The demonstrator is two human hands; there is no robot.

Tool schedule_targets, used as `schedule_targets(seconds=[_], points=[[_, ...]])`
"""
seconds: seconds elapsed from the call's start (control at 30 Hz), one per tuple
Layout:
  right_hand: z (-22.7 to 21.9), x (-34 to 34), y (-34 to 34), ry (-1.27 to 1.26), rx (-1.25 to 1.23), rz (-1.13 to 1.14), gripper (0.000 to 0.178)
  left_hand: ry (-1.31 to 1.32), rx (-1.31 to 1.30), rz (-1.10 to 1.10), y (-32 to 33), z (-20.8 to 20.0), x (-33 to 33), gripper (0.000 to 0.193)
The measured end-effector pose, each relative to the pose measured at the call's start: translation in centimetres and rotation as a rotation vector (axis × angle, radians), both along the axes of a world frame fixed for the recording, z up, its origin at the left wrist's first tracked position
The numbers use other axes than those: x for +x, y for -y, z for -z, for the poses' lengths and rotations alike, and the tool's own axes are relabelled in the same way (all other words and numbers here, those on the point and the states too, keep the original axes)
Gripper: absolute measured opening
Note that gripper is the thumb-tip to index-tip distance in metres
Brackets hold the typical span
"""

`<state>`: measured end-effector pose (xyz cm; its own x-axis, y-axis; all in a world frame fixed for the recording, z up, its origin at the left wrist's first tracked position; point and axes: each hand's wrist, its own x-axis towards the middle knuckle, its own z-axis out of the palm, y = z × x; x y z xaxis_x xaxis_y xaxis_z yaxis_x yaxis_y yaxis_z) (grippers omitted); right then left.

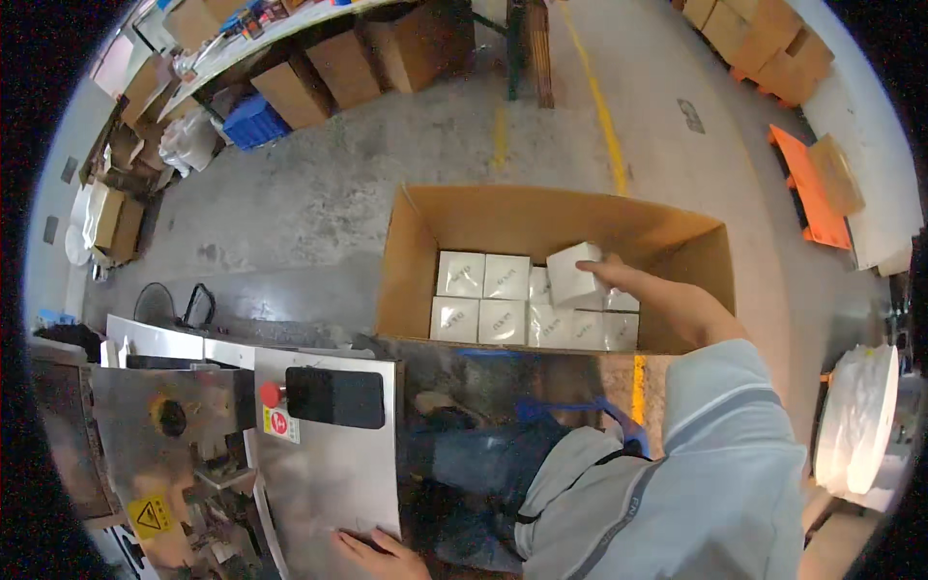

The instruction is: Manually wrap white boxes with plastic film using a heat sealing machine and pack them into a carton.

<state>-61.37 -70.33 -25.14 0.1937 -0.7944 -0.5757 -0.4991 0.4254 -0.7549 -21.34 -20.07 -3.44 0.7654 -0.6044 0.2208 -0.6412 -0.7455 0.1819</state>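
I observe right hand [616, 275], three o'clock, gripping white box [571, 278] by one side; a slip could drop it. Left hand [387, 558], six-thirty, rests flat.

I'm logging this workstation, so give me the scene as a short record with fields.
Right hand: grips a white box
Left hand: rests on the metal surface, fingers extended
Cardboard carton: open, holding other white boxes in rows
On metal surface: black phone, red button beside it
Floor: grey, with yellow line
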Motion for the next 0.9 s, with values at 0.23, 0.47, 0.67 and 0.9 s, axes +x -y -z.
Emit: schedule_targets(seconds=[0.23, 0.47, 0.67, 0.9], points=[[14.5, 0.3, 1.2, -0.104, 0.282, 0.004, 0.038, 0.108, 0.154, -0.074, -0.1, 0.6, -0.2, 0.055], [18.8, -1.6, 1.8, 0.024, 0.041, -0.402, 0.035, 0.078, 0.187, -0.082, 0.7, -0.5, -0.7, 0.054], [6.4, 10.7, -1.7, -0.271, -0.215, -0.821, 0.043, 0.088, 0.176, -0.096, -0.2, -0.5, -0.4, 0.057], [-7.3, 16.4, -1.4, 0.039, -0.500, -0.905, 0.040, 0.037, -0.020, -0.036, -1.5, 0.4, -0.3, 0.055]])
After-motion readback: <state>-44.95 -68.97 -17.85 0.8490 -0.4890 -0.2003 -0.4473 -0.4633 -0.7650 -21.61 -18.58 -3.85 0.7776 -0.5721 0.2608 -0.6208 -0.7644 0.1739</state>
